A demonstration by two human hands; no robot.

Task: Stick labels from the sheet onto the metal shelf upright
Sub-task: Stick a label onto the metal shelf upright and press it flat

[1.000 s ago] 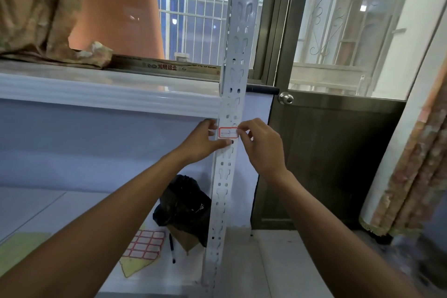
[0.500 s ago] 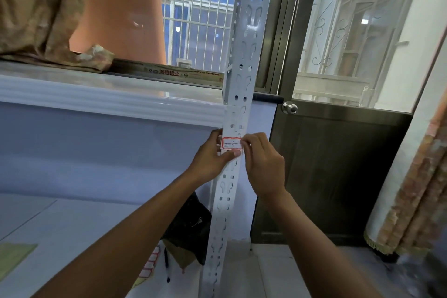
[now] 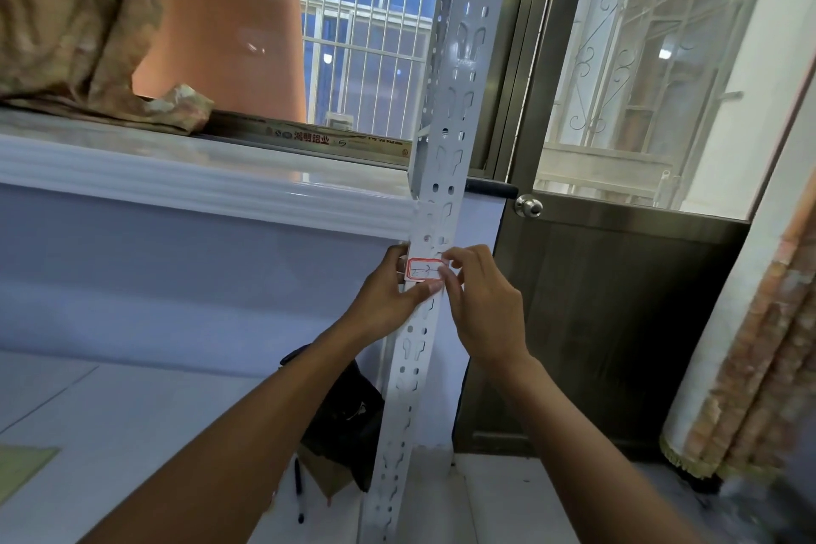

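Label-application step. A red-bordered label (image 3: 425, 269) is held against the front face of the metal shelf upright (image 3: 459, 102). The upright is gripped by the left hand (image 3: 388, 300), thumb just below the label. The label's right edge is pinched by the fingers (image 3: 461, 267) of the right hand (image 3: 485, 305). Pressing it flat is judged to be called for next.
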